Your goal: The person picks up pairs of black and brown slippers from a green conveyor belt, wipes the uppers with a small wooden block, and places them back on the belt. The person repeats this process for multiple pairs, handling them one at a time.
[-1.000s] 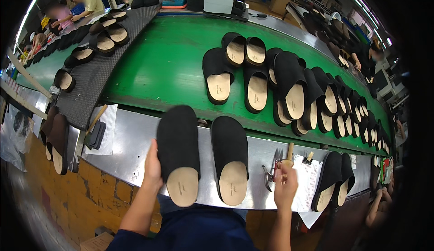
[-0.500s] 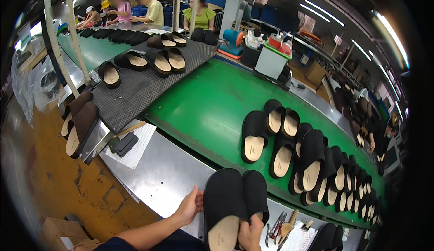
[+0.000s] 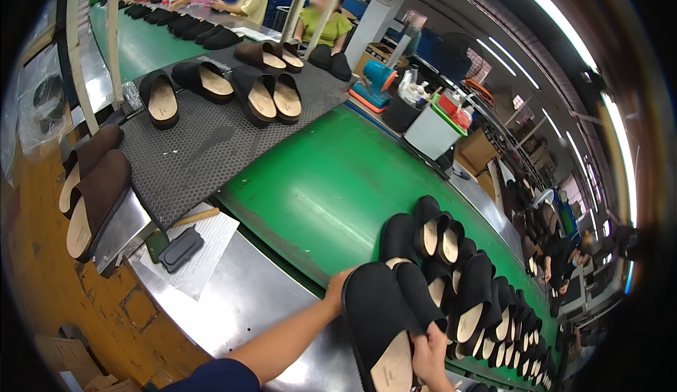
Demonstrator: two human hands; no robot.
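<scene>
A pair of black slip-on clogs [image 3: 377,304] with tan insoles is held up in front of me, tilted, over the metal edge and the green belt. My right hand [image 3: 429,355] is closed round the foot openings, gripping both clogs together. At the outer side near the toe, my left hand [image 3: 337,292] bears on the left clog; its fingers pass behind it and are hidden. Just beyond the pair, rows of similar black clogs [image 3: 474,290] stand on the green conveyor belt [image 3: 303,194], several of them partly covered by the held pair.
A metal ledge [image 3: 233,300] runs along my side, bearing a paper sheet [image 3: 211,251] with a dark case [image 3: 181,249]. On the left, a black perforated mat [image 3: 204,148] carries black and brown clogs. A grey bin [image 3: 431,131] and fan [image 3: 377,85] stand beyond; co-workers sit farther back.
The held clogs have moved rightward and away from me, nearer the rows on the belt. My left arm has stretched forward with them. The view has tilted and shifted.
</scene>
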